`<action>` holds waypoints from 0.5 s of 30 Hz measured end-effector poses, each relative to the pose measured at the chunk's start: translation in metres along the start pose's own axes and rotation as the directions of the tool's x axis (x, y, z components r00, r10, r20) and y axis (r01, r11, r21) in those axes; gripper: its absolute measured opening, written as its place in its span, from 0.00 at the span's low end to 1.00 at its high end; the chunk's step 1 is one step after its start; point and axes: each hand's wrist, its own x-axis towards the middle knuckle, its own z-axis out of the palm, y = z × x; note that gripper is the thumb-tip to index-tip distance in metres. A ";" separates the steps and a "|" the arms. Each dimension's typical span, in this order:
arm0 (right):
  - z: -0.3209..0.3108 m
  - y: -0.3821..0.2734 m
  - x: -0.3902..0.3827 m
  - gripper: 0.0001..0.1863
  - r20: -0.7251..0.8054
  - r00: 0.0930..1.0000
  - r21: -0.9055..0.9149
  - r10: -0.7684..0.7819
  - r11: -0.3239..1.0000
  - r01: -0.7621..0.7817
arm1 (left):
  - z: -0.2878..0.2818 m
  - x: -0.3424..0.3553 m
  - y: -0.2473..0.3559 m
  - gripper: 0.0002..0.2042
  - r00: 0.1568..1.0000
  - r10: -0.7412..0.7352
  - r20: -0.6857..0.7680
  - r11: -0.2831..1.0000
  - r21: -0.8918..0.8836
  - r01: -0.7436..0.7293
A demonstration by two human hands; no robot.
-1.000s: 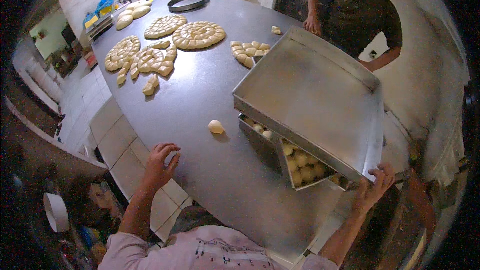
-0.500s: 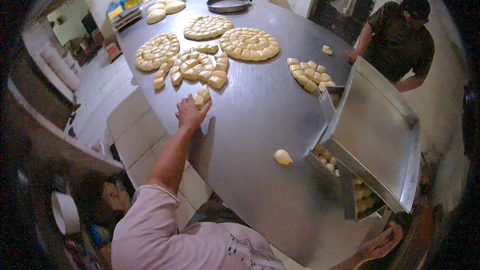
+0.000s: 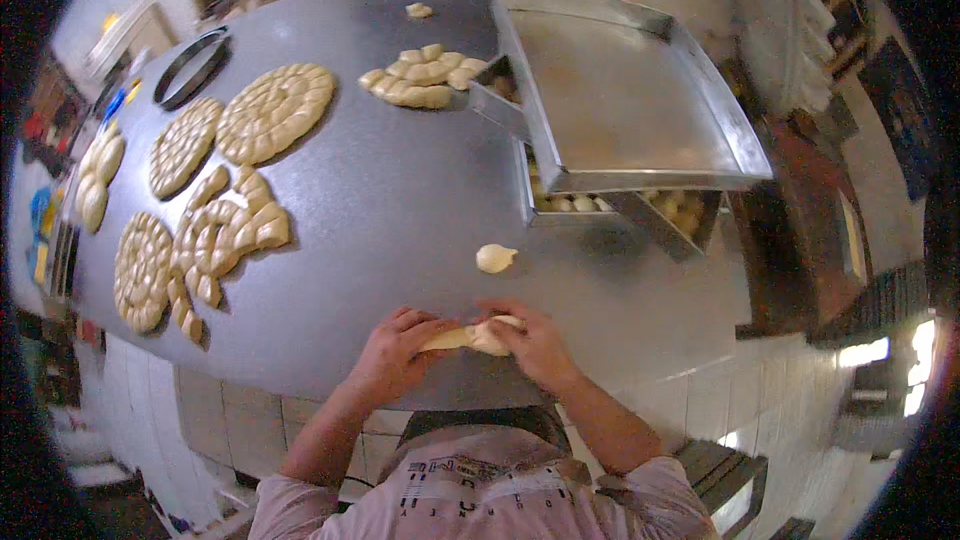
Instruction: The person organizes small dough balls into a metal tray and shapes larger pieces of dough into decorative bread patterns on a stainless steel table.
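I count my two hands [image 3: 398, 352], one held dough piece [image 3: 488, 338], three whole discs [image 3: 275, 114], one loose ball [image 3: 494, 259], one pan [image 3: 179, 62], at least three trays [image 3: 630, 100].

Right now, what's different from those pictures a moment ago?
The left hand took a small dough piece from beside the cut-up dough and brought it back to the table's near edge. The right hand let go of the big metal tray and now holds the piece too. The lone dough ball still lies on the table.
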 end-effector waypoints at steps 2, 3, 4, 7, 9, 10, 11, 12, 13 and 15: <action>-0.048 0.029 -0.026 0.16 -0.304 0.952 -0.034 -0.023 0.999 0.013 | -0.003 -0.011 -0.033 0.17 0.996 0.085 0.010 0.991 -0.103 -0.084; -0.078 0.053 -0.043 0.15 -0.482 0.873 -0.070 -0.073 0.997 0.045 | -0.008 -0.010 -0.037 0.15 0.998 -0.055 -0.033 0.992 -0.116 0.051; -0.098 0.054 -0.065 0.18 -0.570 0.816 -0.173 -0.097 0.985 -0.004 | -0.018 -0.012 -0.042 0.13 0.975 -0.206 -0.081 0.973 -0.124 0.196; -0.143 0.065 -0.103 0.24 -0.490 0.798 -0.821 -0.351 0.495 -0.286 | -0.030 -0.024 -0.053 0.05 0.878 -0.454 -0.149 0.802 -0.497 0.331; -0.166 0.078 -0.096 0.27 -0.474 0.772 -0.880 -0.423 0.188 -0.436 | -0.028 -0.014 -0.037 0.01 0.773 -0.629 -0.076 0.532 -0.768 0.357; -0.187 0.078 -0.073 0.28 -0.567 0.689 -0.821 -0.451 0.249 -0.513 | -0.021 -0.003 -0.028 0.02 0.797 -0.599 -0.070 0.568 -0.739 0.362; -0.194 0.072 -0.047 0.25 -0.643 0.584 -0.763 -0.496 0.345 -0.546 | -0.012 0.011 -0.016 0.04 0.820 -0.569 -0.065 0.605 -0.709 0.364; -0.192 0.069 -0.029 0.23 -0.704 0.470 -0.704 -0.532 0.435 -0.562 | -0.002 0.020 -0.008 0.06 0.840 -0.540 -0.061 0.637 -0.682 0.360; -0.179 0.074 -0.030 0.21 -0.642 0.572 -0.767 -0.511 0.428 -0.478 | 0.005 0.024 -0.005 0.07 0.828 -0.559 -0.045 0.646 -0.650 0.401; -0.156 0.084 -0.041 0.19 -0.482 0.727 -0.859 -0.489 0.429 -0.281 | 0.015 0.040 -0.001 0.10 0.815 -0.578 -0.037 0.676 -0.581 0.453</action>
